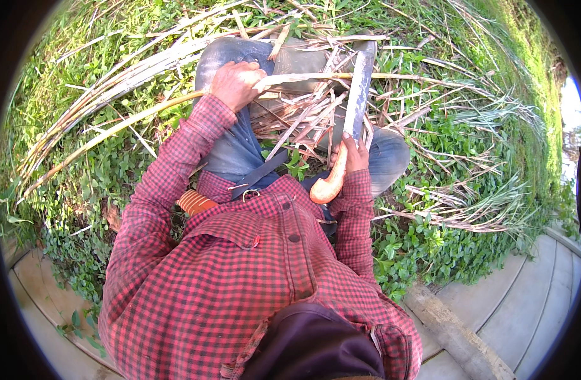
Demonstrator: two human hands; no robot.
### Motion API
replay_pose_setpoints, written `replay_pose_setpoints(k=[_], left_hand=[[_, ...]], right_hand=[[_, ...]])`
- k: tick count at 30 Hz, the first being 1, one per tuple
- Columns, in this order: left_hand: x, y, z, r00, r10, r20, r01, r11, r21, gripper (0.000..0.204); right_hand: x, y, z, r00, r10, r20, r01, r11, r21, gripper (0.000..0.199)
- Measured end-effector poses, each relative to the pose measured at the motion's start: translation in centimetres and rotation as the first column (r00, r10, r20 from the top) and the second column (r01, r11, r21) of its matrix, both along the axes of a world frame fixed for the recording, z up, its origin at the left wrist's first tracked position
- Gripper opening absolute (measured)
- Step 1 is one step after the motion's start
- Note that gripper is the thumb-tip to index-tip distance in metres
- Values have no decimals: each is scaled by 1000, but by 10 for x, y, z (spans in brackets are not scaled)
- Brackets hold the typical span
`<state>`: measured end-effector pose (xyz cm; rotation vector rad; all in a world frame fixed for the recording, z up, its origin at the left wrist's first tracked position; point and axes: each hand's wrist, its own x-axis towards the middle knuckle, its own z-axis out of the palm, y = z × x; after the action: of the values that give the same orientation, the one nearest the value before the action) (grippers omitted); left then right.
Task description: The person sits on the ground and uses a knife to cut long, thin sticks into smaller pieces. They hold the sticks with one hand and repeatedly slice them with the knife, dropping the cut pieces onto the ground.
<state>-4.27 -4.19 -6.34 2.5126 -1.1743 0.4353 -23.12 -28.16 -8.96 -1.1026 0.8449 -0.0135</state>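
My left hand (238,82) is closed around a long yellowish stalk (145,113), near my bent knee. The stalk runs from the grass at the left, through my fist, to a paler stretch on the right. In my right hand (355,154) is the curved wooden handle of a machete (359,92). Its long, grey, worn blade points away from me and crosses the stalk to the right of my left hand. Whether the edge is touching or cutting into the stalk, I cannot tell. Strips of dry peel (303,120) lie heaped between my legs.
A bundle of long stalks (113,82) lies on the grass at the left. Leafy cut tops (480,206) and scattered strips lie at the right. An orange ribbed handle (196,202) shows at my waist. Behind me are pale slabs (512,297) and a wooden beam (458,329).
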Motion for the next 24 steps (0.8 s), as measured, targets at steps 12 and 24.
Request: replay_pose_setpoints(k=[12, 24], left_hand=[[15, 33, 29, 924, 185, -335, -331, 825, -459, 20], [-14, 123, 51, 951, 308, -13, -308, 949, -60, 43]], right_hand=[[1, 3, 4, 999, -13, -47, 12, 1000, -8, 30], [8, 20, -7, 991, -120, -50, 122, 992, 40, 25]])
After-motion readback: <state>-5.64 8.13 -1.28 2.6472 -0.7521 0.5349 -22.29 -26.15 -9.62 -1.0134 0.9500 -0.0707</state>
